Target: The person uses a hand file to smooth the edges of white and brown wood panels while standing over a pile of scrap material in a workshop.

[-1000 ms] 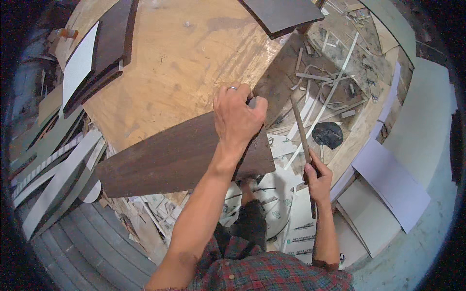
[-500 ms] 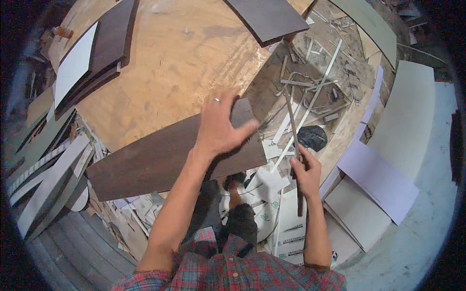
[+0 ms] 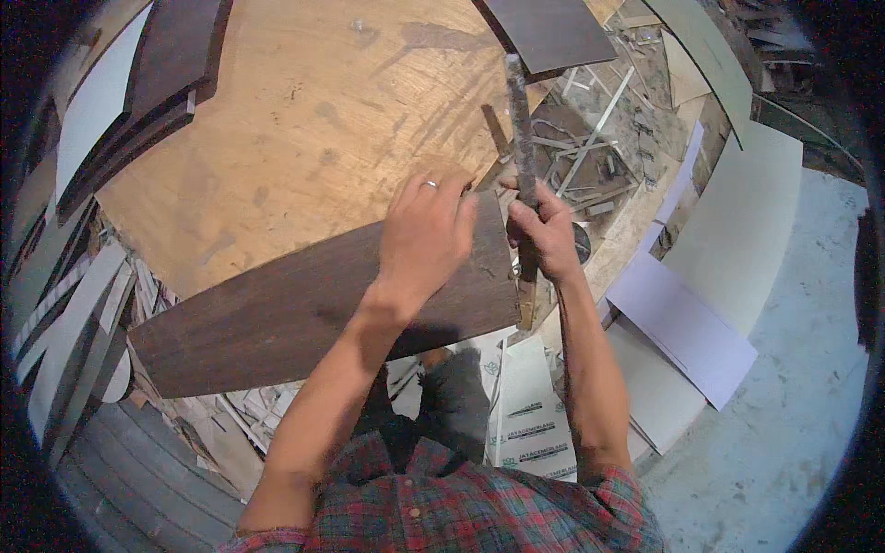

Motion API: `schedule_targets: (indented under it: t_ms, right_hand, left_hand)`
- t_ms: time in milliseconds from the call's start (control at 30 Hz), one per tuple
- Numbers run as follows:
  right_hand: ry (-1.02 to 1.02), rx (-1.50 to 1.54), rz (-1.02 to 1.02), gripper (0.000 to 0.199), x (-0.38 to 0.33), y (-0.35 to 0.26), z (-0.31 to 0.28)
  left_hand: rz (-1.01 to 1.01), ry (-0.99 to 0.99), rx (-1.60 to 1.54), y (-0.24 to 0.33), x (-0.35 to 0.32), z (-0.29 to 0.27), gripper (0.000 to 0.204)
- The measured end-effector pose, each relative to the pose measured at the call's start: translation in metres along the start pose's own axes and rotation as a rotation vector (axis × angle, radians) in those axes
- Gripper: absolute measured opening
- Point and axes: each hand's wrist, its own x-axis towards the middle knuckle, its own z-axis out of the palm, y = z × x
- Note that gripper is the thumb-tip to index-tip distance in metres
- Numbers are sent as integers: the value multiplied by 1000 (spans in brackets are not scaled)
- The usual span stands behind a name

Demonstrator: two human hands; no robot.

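Observation:
A long dark-brown wood-grain board [image 3: 304, 295] lies slantwise along the near edge of the plywood table and juts out past it. My left hand [image 3: 426, 241] rests on top near its right end, fingers side by side and reaching over the far edge, gripping nothing that I can see. In my right hand [image 3: 546, 235] is a long flat file-like bar [image 3: 520, 120], dark grey and dusty. My fingers wrap round its lower half. It stands close against the board's right end; whether the two touch I cannot tell.
The plywood tabletop [image 3: 304, 120] bears dark panels [image 3: 175, 83] with a white sheet at far left and another dark panel [image 3: 553, 37] at the far edge. Offcut strips [image 3: 78, 332] lean at left. Scraps litter the floor; a lilac sheet [image 3: 682, 323] lies at right.
My right hand has brought the file-like bar leftward and up to the board's right end. My left hand has come down onto the board, its thumb drawn in. The view has shifted slightly.

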Motion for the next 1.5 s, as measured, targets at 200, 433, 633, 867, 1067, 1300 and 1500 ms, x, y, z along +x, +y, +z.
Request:
schedule_targets:
  t_ms: [200, 433, 633, 867, 1067, 1300, 1500]
  right_hand:
    - [-38, 430, 11, 56, 10, 59, 12]
    - [-285, 653, 31, 44, 29, 57, 23]
    - [-302, 630, 80, 30, 37, 55, 20]
    - [-223, 482, -13, 32, 49, 42, 28]
    - [-198, 243, 101, 40, 47, 21, -13]
    - [-38, -71, 288, 45, -58, 100, -159]
    - [221, 207, 648, 28, -197, 138, -165]
  left_hand:
    - [74, -78, 52, 8, 4, -11, 50]
    - [129, -37, 55, 5, 10, -5, 59]
    - [92, -92, 121, 17, 12, -7, 59]
    - [109, -78, 114, 15, 12, -8, 56]
    - [-50, -66, 50, 12, 5, -12, 32]
    - [-133, 8, 347, 62, -9, 6, 77]
    - [-275, -123, 388, 91, -32, 24, 110]
